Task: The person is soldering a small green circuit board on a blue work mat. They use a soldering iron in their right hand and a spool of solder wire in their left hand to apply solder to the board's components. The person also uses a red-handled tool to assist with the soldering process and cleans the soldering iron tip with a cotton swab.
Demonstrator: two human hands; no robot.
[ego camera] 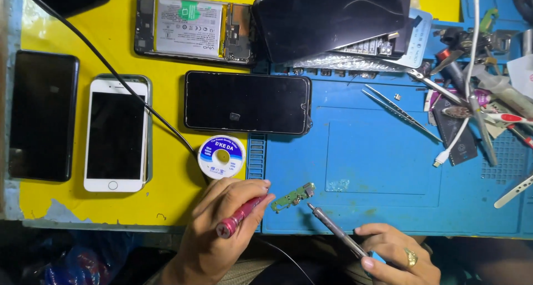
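While the left hand (222,224) grips a red tool (240,215), the right hand (397,257) holds a soldering iron (336,232).

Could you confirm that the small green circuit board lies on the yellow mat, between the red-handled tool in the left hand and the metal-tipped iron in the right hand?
Not quite: the head view shows the small green circuit board on the blue work mat, not the yellow one. It does lie between the red-handled tool in the left hand and the metal-tipped iron in the right hand.
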